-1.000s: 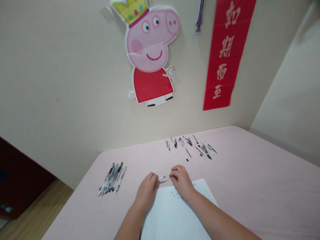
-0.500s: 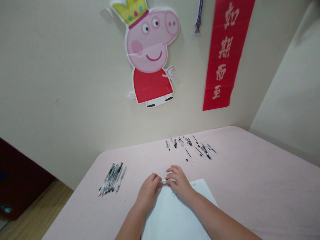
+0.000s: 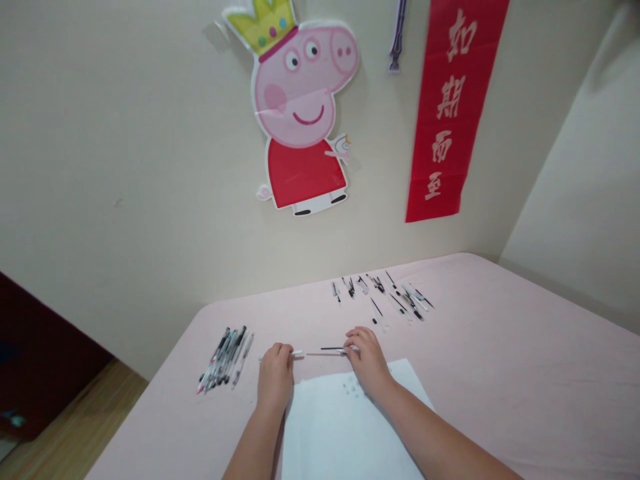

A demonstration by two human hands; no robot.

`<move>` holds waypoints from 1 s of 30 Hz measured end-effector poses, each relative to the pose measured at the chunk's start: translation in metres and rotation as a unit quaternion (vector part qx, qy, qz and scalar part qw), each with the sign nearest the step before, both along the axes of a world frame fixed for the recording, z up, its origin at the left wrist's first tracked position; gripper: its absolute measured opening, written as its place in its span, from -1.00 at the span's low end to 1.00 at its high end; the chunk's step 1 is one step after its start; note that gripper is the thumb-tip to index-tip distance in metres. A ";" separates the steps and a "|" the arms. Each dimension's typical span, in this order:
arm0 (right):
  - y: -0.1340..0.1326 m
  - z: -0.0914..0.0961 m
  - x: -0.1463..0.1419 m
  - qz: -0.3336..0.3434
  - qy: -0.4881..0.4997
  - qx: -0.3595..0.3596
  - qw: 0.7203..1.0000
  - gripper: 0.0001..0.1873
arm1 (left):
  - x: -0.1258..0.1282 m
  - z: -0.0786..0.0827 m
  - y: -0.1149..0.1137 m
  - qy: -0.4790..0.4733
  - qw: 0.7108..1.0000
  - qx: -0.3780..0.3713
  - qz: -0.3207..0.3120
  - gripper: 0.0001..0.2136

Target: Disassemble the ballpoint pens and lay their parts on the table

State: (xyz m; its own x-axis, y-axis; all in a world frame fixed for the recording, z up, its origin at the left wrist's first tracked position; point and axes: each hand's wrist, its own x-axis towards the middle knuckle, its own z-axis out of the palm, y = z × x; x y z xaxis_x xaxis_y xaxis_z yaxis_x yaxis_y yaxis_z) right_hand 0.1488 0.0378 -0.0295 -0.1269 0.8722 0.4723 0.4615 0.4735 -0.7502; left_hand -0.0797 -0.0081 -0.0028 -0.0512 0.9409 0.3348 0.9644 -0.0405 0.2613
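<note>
My left hand (image 3: 275,375) is closed on a clear pen barrel (image 3: 295,354) whose end sticks out to the right. My right hand (image 3: 367,360) pinches a thin pen refill (image 3: 327,349), its dark stem pointing left toward the barrel, with a small gap between the two parts. Both hands hover over the pink table (image 3: 500,373), just beyond the far edge of a white paper sheet (image 3: 345,427). A bundle of whole pens (image 3: 225,357) lies to the left of my left hand.
Several loose pen parts (image 3: 390,297) are scattered at the table's far side near the wall. A cartoon pig cut-out (image 3: 300,113) and a red banner (image 3: 450,107) hang on the wall. Wooden floor (image 3: 60,433) shows at lower left.
My hands were together on one pen; they have drawn apart, the left moving left with the barrel and the right keeping the refill, now pulled out.
</note>
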 end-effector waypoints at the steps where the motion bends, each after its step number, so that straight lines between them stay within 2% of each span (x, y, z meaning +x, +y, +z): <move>1: 0.000 0.001 0.001 -0.006 -0.002 0.001 1.000 -0.79 | -0.001 -0.001 0.000 0.003 1.000 -0.002 0.006 -0.81; 5: 0.001 0.002 0.005 -0.049 -0.013 0.004 0.999 -0.82 | 0.000 0.000 0.000 -0.014 1.000 -0.004 0.001 -0.80; 9: 0.002 -0.001 0.008 -0.087 -0.036 0.008 0.996 -0.81 | 0.009 0.004 -0.002 -0.063 0.996 -0.007 -0.067 -0.79; 13: 0.002 -0.002 0.008 -0.093 -0.046 0.013 0.995 -0.78 | 0.024 0.006 -0.004 -0.096 0.984 -0.027 -0.148 -0.76; 17: -0.002 0.006 0.002 -0.050 -0.022 0.028 0.998 -0.79 | 0.036 0.006 -0.007 -0.108 0.970 -0.038 -0.213 -0.75; 23: -0.015 0.021 -0.007 0.091 -0.033 0.018 0.995 -0.93 | 0.041 0.005 -0.009 -0.093 0.964 -0.045 -0.247 -0.70; 26: -0.016 0.021 -0.008 0.111 -0.053 0.017 0.992 -0.88 | 0.042 0.004 -0.008 -0.109 0.960 -0.045 -0.254 -0.70; 30: -0.016 0.019 -0.007 0.106 -0.081 0.016 0.991 -0.85 | 0.042 0.002 -0.008 -0.115 0.958 -0.046 -0.258 -0.65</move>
